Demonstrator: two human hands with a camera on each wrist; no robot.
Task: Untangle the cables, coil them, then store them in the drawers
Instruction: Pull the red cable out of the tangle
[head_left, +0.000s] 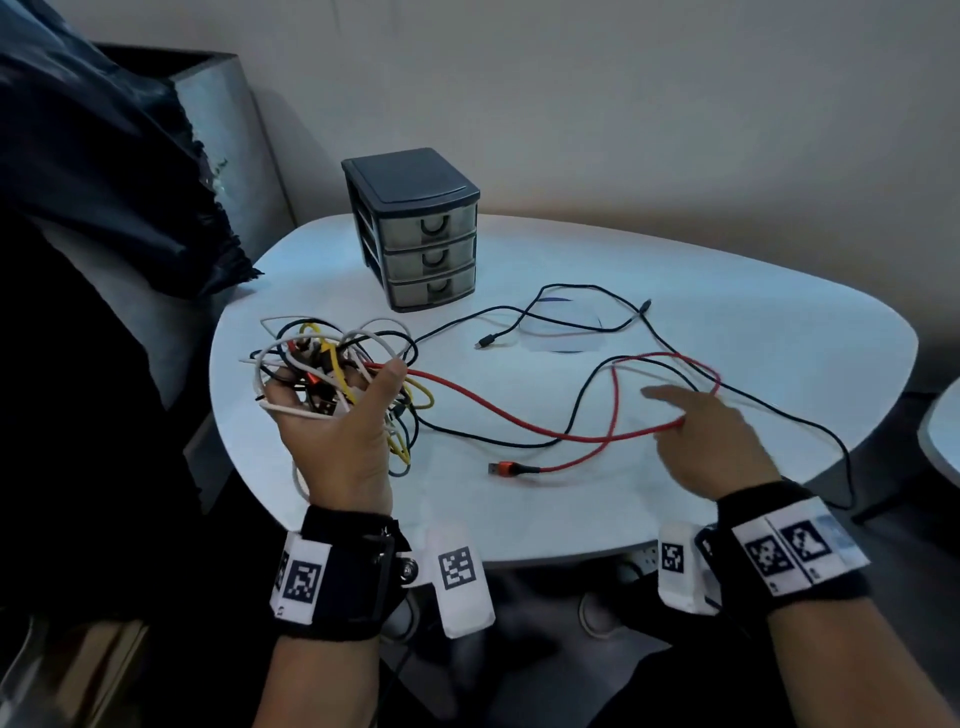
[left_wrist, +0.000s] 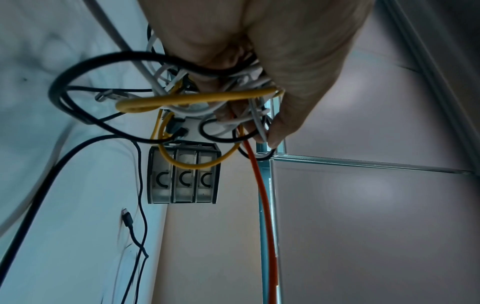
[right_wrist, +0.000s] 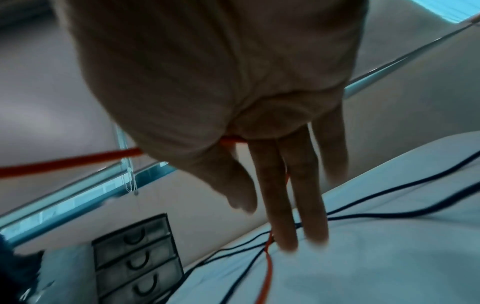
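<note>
White table (head_left: 675, 291) — closed drawers (head_left: 431, 257)

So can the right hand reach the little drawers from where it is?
Probably yes. The right hand is open over the red cable, and the table between it and the drawers holds only flat cables. The drawers are all shut.

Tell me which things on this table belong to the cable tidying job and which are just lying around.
Part of the job:
- cable tangle, held by the left hand
- red cable, running past the right hand
- black cables, loose on the table
- drawer unit, all three drawers closed

Just lying about:
- dark cloth off the table's left edge
</note>
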